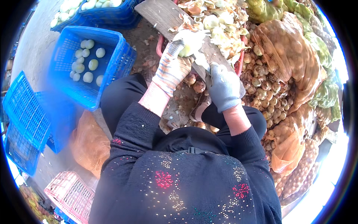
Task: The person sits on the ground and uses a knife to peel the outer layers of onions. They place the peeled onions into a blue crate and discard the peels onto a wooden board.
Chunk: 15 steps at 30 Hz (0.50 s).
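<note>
My left hand point(174, 63), in a striped knit glove, grips a pale, partly peeled onion point(191, 42) above a wooden board point(165, 16). My right hand point(223, 85), in a grey-blue glove, is closed on the handle of a knife point(202, 61), whose blade points up towards the onion; the handle is mostly hidden. The board slants from the upper left to beneath my right hand. Loose onion skins point(226, 30) lie heaped beyond it in a container with a red rim point(240, 63). Unpeeled onions point(198, 86) lie on the ground under the board.
A blue plastic crate point(93, 105) at my left holds several peeled onions point(93, 64). Fuller crates point(109, 14) stand beyond it. More blue crates point(26, 103), an orange mesh bag point(91, 142) and a pink crate point(72, 193) lie lower left. At right are heaped onions point(260, 93) and filled net sacks point(293, 53).
</note>
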Each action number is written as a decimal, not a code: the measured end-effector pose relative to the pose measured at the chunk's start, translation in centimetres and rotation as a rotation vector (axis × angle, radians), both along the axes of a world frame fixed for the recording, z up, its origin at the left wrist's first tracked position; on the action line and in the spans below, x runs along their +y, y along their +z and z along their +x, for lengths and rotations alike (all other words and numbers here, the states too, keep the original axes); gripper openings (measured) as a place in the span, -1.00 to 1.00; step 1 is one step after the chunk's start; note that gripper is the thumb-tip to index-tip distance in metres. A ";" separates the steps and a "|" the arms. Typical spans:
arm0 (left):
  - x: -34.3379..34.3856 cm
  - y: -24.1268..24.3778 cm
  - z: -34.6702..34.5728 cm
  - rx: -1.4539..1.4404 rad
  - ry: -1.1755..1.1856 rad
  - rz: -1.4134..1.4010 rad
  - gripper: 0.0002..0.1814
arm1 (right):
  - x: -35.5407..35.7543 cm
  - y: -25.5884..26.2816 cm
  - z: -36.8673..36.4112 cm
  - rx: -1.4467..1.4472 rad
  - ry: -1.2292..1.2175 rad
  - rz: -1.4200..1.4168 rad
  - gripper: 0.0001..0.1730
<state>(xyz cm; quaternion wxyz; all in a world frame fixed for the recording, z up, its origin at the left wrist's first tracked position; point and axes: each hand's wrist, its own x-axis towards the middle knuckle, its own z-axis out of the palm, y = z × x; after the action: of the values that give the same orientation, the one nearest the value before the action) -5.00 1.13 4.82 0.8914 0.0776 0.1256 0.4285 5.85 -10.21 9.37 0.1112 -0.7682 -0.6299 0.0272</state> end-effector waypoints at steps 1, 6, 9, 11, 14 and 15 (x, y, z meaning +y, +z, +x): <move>-0.1 0.0 0.1 0.010 0.007 -0.018 -0.38 | 0.1 -0.7 0.1 -0.065 -0.007 0.032 -0.77; -0.3 -0.1 0.1 0.068 0.008 0.080 -0.39 | 0.0 -2.9 0.2 -0.017 -0.039 0.094 -0.77; -0.2 -0.1 0.3 0.126 0.031 0.181 -0.40 | -0.4 -2.3 -0.3 0.621 -0.185 0.024 -0.79; -0.7 0.5 0.6 0.188 0.070 0.138 -0.42 | -0.1 0.3 -1.0 1.561 -0.384 -0.126 -0.79; -0.3 0.2 0.6 0.186 0.059 0.218 -0.45 | 0.4 -0.5 -0.5 1.170 -0.239 0.032 -0.80; -0.2 0.0 0.7 0.172 0.055 0.228 -0.45 | 0.9 -1.0 -0.3 0.924 -0.184 0.058 -0.81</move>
<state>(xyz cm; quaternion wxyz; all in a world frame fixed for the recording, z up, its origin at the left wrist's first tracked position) -4.34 0.89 4.82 0.8507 0.2111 0.1540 0.4561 5.59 -9.33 8.34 0.4031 -0.7250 -0.4442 0.3385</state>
